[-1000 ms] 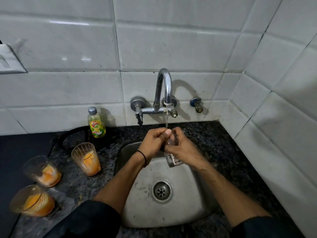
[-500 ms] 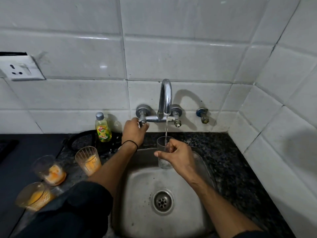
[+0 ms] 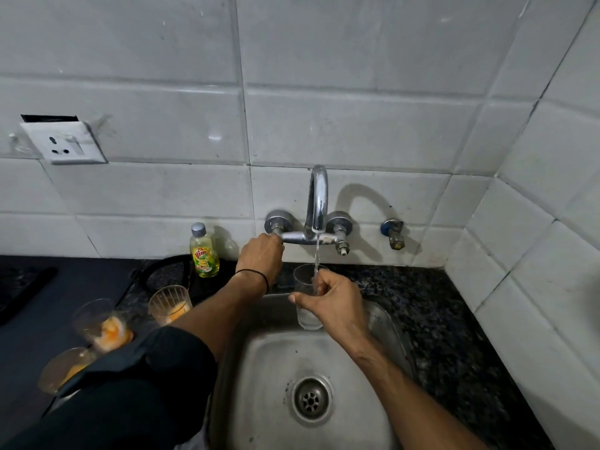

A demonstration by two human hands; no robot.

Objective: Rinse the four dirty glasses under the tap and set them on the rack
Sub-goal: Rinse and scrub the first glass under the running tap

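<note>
My right hand (image 3: 334,303) grips a clear glass (image 3: 305,297) upright over the steel sink (image 3: 386,323), right under the chrome tap (image 3: 317,203). A thin stream of water runs from the spout into the glass. My left hand (image 3: 261,256) is curled round the tap's left handle, which it hides. Three dirty glasses with orange residue stand on the counter to the left: one nearest the sink (image 3: 168,303), one further left (image 3: 102,323), and one at the lower left (image 3: 63,368), partly behind my left sleeve. No rack is in view.
A yellow-green dish soap bottle (image 3: 204,251) stands against the tiled wall left of the tap. A black ring stand (image 3: 162,274) lies behind the glasses. A wall socket (image 3: 63,142) sits at upper left. A second valve (image 3: 394,233) is right of the tap. The side wall closes in on the right.
One second ago both hands rubbed the glass under the stream. My left hand has since left it and gone up to the tap handle; my right hand alone keeps the glass under the water.
</note>
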